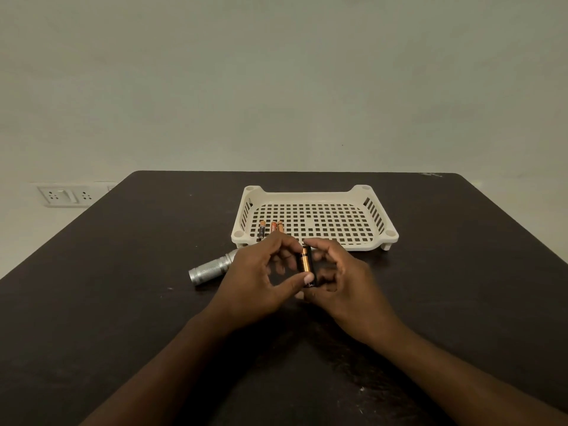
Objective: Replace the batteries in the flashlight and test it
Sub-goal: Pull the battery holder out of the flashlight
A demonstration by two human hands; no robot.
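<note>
Your left hand (255, 281) pinches a battery (305, 263) between thumb and fingertips | your right hand (344, 281) curls round the dark holder (311, 272) it sits in | flashlight (212, 267) lies at 9 o'clock | three batteries (271, 228) rest in the white tray (390, 233) at 12 o'clock.

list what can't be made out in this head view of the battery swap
- Head end of the silver metal flashlight: hidden behind the left hand.
- Black battery holder: mostly covered by the fingers of both hands, right hand included.
- Labels on the three small batteries in the white perforated plastic tray: too small to read.
</note>
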